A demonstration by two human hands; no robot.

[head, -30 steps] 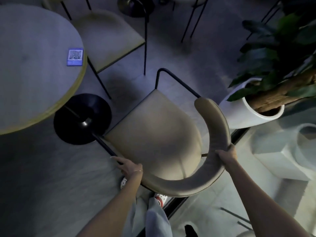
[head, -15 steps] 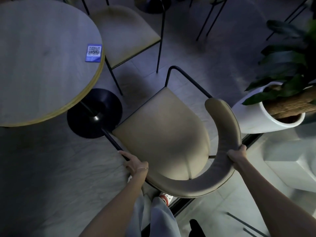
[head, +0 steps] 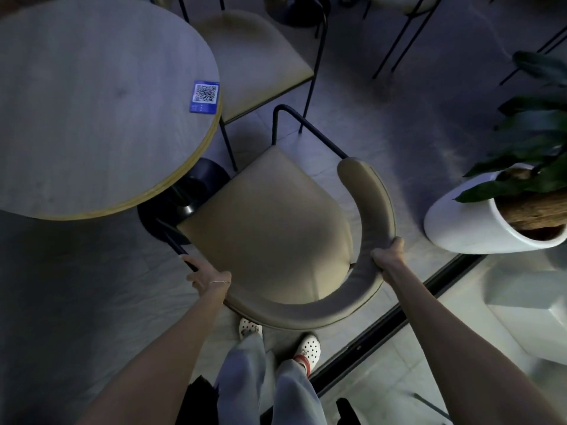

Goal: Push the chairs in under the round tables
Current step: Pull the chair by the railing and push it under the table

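Head view: our left hand [head: 208, 279] and right hand [head: 388, 256] are closed around the chair [head: 270, 228] backrest; seat front points up-left at the table [head: 92, 102].

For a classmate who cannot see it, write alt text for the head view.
Seen from above, a person's left hand and right hand grip a beige chair, its seat front near a round table. A white planter stands to the right.

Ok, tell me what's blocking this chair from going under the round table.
The table's black pedestal base sits right ahead of the chair seat's front corner. A second chair stands beside the path. Both hands grip the chair: left hand, right hand.
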